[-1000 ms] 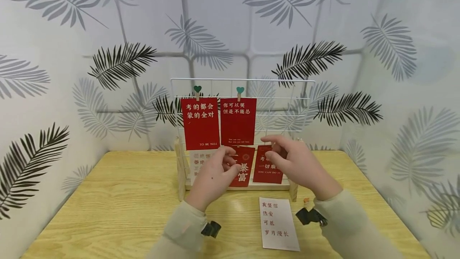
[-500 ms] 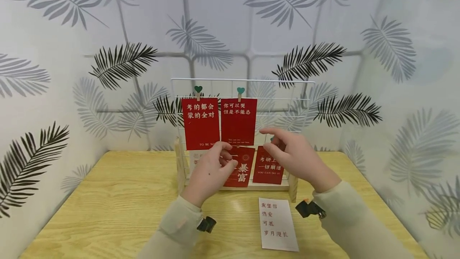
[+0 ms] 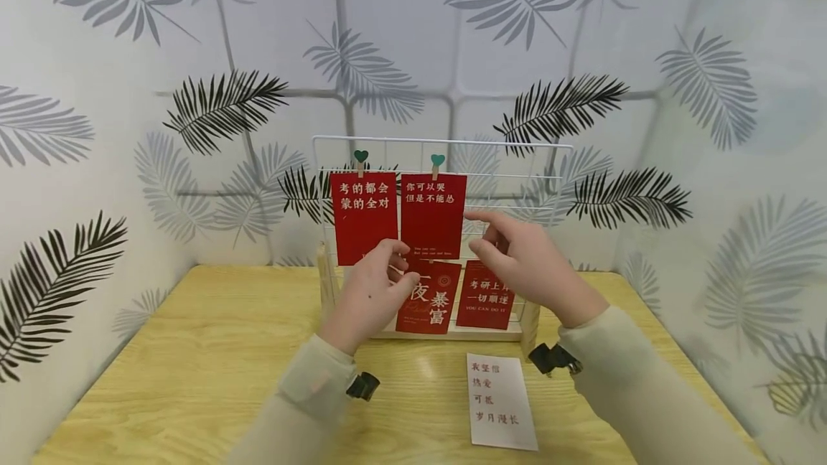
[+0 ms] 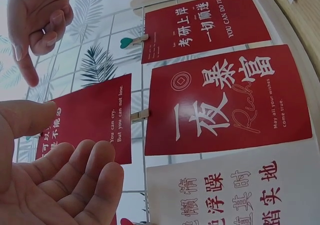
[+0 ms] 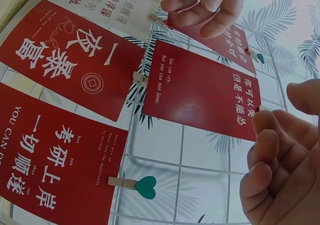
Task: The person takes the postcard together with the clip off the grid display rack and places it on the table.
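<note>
My left hand [image 3: 370, 294], loosely bent and holding nothing, hovers before the rack's lower left cards. Its fingers overlap the upper left red card [image 3: 362, 217] in the head view. My right hand [image 3: 528, 264], also holding nothing, has its index fingertip right at the right edge of the upper middle red card [image 3: 431, 221]. Wooden clothespins with a dark green heart [image 3: 361, 156] and a teal heart [image 3: 437, 160] hold these two cards. Below hang a red card with large white characters [image 4: 227, 105], a "YOU CAN DO IT" red card [image 3: 483, 311] and a white card [image 4: 225, 190].
The cards hang on a white wire grid [image 3: 504, 143] set in a wooden base [image 3: 528, 329]. A white card with red characters [image 3: 500, 400] lies on the yellow wood-grain table [image 3: 194, 364] before it. A leaf-patterned backdrop [image 3: 400, 27] stands behind.
Both hands have risen slightly; the left has also drifted left, now covering the bottom of the upper left card. The head view has shifted a little. The cards stay in place.
</note>
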Tool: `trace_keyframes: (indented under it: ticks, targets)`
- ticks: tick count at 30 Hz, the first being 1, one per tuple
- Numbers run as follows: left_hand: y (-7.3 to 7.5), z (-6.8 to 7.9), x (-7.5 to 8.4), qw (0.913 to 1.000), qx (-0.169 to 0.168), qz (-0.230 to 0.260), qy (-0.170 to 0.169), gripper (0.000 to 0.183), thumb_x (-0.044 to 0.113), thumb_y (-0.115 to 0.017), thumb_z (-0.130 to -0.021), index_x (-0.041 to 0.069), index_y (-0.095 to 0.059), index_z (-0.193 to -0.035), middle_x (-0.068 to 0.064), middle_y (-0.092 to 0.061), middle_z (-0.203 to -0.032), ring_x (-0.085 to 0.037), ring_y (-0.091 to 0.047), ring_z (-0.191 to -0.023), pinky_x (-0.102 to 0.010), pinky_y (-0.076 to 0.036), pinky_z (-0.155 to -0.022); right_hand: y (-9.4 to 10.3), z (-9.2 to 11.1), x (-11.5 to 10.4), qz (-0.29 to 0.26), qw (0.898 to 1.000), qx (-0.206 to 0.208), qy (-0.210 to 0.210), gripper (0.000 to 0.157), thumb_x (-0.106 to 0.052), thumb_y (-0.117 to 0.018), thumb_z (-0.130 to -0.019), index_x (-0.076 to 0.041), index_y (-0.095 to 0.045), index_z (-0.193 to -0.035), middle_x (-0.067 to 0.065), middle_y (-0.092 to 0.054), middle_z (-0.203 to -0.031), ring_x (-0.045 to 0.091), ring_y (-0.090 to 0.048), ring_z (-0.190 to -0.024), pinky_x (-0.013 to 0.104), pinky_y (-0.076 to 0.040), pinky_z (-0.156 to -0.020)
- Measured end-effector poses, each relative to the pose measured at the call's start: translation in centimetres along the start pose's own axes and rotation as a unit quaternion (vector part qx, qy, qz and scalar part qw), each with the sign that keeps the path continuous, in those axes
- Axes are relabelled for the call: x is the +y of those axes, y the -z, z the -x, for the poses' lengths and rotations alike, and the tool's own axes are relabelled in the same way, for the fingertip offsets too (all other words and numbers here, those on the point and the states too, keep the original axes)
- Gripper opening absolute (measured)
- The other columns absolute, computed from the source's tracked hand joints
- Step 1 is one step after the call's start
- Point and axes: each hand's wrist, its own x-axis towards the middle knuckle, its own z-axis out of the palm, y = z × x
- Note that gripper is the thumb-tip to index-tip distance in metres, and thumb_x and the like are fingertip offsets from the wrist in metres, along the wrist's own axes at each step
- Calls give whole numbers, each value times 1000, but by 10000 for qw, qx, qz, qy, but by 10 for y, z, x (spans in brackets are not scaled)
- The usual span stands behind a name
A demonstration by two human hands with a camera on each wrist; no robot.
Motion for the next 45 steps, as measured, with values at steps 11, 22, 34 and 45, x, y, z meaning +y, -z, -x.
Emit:
trace_keyframes:
  ticks: [11,22,34,45]
  targets:
    - [8,-7,-2,9999,-84,143,5,40,25,-69,-97,12,-56,-133,-1,-63,-110,-16,-61,-96,-37,-56,-83,7,-19,-1,181,9998,33,7,44,-24,-62,-102,-17,-54,-145,-2,-59,-78,17,-54,-63,36,-48,-63]
    - [13,-14,2,10000,-78,-25,28,40,25,-69,-96,13,-56,-132,-1,-61,-112,-15,-60,-96,-35,-56,-80,9,-32,-9,386,9992,27,42,47,-32,-60,-102,-20,-52,-147,-4,-59,-81,16,-53,-60,35,-49,-58]
    - [20,-22,7,9995,5,-298,-107,42,26,-69,-96,14,-54,-133,-2,-60,-113,-16,-60,-95,-36,-55,-84,13,-50,-21,590,9981,128,112,48,-31,-61,-102,-20,-50,-148,-2,-59,-83,18,-52,-61,35,-48,-56]
    - [26,-28,10,9991,11,-354,-229,42,26,-68,-96,11,-54,-133,-1,-59,-112,-16,-60,-94,-36,-55,-83,17,-59,-27,644,9979,66,48,49,-31,-59,-102,-20,-49,-149,-4,-61,-80,18,-52,-55,35,-47,-53]
